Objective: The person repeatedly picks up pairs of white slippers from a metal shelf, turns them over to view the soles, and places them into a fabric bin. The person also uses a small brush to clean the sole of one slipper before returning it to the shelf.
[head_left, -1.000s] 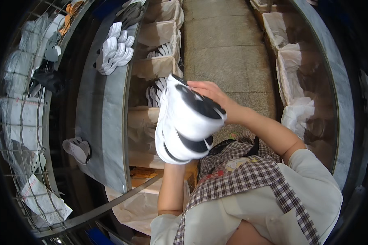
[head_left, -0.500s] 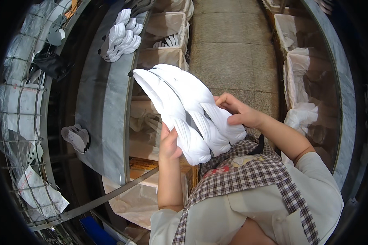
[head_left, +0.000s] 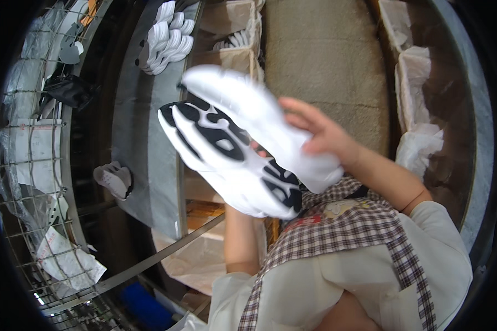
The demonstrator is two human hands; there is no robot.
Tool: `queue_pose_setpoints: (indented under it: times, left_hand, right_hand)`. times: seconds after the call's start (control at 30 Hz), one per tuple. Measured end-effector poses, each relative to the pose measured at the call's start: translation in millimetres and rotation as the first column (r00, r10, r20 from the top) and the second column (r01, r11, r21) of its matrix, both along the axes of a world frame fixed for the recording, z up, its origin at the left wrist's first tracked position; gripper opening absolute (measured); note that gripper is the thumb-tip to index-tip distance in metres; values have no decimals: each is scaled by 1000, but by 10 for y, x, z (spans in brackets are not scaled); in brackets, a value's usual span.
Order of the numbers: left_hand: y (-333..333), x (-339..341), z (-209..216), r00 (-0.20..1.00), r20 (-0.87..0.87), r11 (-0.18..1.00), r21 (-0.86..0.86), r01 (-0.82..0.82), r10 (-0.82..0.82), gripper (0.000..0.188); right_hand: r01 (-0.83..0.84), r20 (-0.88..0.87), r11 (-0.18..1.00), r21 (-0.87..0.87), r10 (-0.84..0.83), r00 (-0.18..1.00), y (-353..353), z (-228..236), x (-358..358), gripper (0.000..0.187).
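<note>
In my right hand point(head_left: 317, 132) is a white shoe sole point(head_left: 248, 105), smeared by motion, with the fingers and thumb closed round its near end. Just left of it and lower, more shoe soles point(head_left: 215, 160) lie stacked together, the top one showing its black-and-white patterned underside. My left hand point(head_left: 258, 149) grips these from beneath; only some fingertips peek out at their right edge, and the palm is hidden behind the soles. Both sets are held in the air over my checked apron point(head_left: 326, 237).
A grey bench point(head_left: 160, 165) on the left bears a pile of white soles point(head_left: 168, 47) and a perforated pale shoe-shaped piece point(head_left: 114, 179). Lined bins point(head_left: 234, 63) stand beside it. More lined bins point(head_left: 414, 88) flank the aisle floor point(head_left: 326, 60) on the right. Wire mesh point(head_left: 38, 154) runs along the far left.
The stacked white soles have been parted. My right hand has lifted one away to the upper right, while those in my left hand have turned, showing black-and-white undersides.
</note>
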State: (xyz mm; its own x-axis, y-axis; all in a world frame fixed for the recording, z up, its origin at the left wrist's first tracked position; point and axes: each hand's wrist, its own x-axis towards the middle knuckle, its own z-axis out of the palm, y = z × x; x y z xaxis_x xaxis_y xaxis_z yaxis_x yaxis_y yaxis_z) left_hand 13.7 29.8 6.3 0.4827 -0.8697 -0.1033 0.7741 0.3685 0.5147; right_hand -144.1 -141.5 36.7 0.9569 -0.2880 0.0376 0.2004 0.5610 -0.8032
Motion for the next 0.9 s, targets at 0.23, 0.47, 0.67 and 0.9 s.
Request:
queue_pose_setpoints:
  times: [0.23,0.47,0.67,0.9]
  left_hand:
    - [64,180,-14,966,-99,863,-478,164,-239,53]
    - [-10,121,17,993,-25,971,-211,111,-119,45]
    - [-51,100,96,968,-233,898,-441,-15,-98,58]
    - [18,116,102,948,-294,842,-537,-55,-125,51]
  right_hand:
    - [-46,83,713,700,-17,996,-163,8,60,67]
    - [-48,-11,914,402,57,998,201,-305,153,74]
    - [-169,127,545,822,113,985,127,-680,130,59]
    - [-85,52,536,840,76,996,141,-632,149,56]
